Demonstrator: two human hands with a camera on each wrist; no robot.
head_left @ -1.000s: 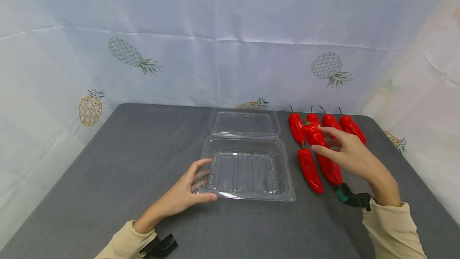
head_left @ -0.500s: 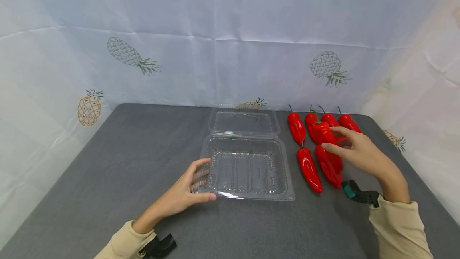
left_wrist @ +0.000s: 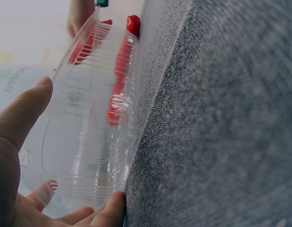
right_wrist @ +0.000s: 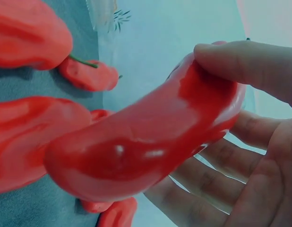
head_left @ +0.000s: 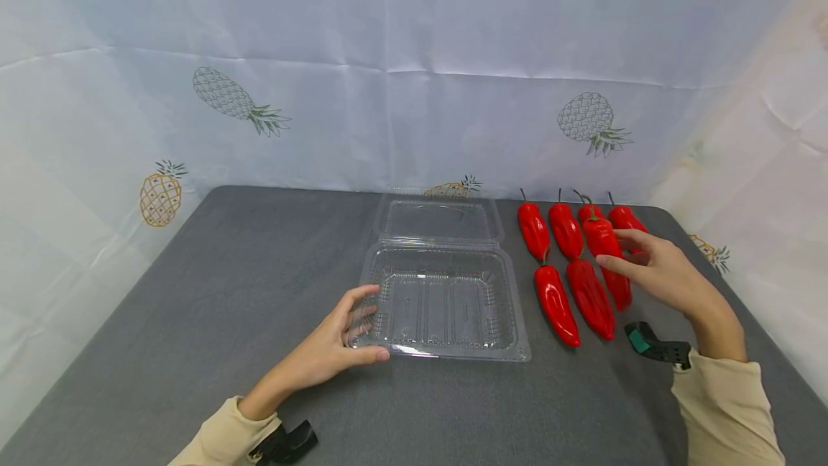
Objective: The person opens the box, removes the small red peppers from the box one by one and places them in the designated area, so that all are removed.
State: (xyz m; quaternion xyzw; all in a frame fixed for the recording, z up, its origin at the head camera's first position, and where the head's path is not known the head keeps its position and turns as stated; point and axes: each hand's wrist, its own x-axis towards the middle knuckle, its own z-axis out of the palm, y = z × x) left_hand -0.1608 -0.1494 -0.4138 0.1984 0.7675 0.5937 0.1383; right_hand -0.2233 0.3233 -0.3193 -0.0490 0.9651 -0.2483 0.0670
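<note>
A clear plastic clamshell container (head_left: 446, 308) lies unfolded on the dark grey table, its lid (head_left: 440, 221) folded back. My left hand (head_left: 326, 347) holds its near left corner, with fingers around the side under the rim and the thumb along the front. With thumb and fingers, my right hand (head_left: 673, 279) pinches a glossy red pepper (head_left: 606, 254) near its stem end. In the right wrist view that pepper (right_wrist: 141, 132) is raised, its rounded tip pointing away from the palm. Beside it, two red peppers, one nearer (head_left: 556, 305) and another (head_left: 590, 298), form the front row.
Behind them stands a back row of red peppers, from the leftmost pepper (head_left: 533, 229) to the far right pepper (head_left: 624, 218). A white cloth (head_left: 414, 128) printed with pineapples hangs behind the table (head_left: 226, 293).
My right hand has moved to the right with the red pepper, from over the front-row peppers to a spot beside them. The left hand and the container have stayed put.
</note>
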